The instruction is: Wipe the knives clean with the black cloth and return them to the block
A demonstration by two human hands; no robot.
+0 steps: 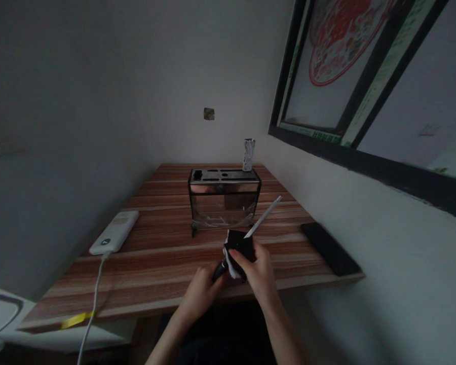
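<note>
My left hand (203, 289) is closed round the black handle of a knife (264, 217). Its long, narrow pale blade points up and away to the right. Wrapped about the blade near the handle is a black cloth (235, 243) with a white edge or underside, and my right hand (259, 268) pinches it with the thumb on top. The cloth hides the middle of the knife. Just beyond my hands stands a slotted knife rack (225, 188) with a metal top, black frame and shiny front. A wrapped upright piece (249, 154) rises at its back right corner.
A white power bank (116, 233) with a white cable (96, 294) lies left on the wood-grain table (167, 256). A black phone (330, 248) rests near the right edge. Walls border the table left, back and right; yellow tape (76, 320) marks the front edge.
</note>
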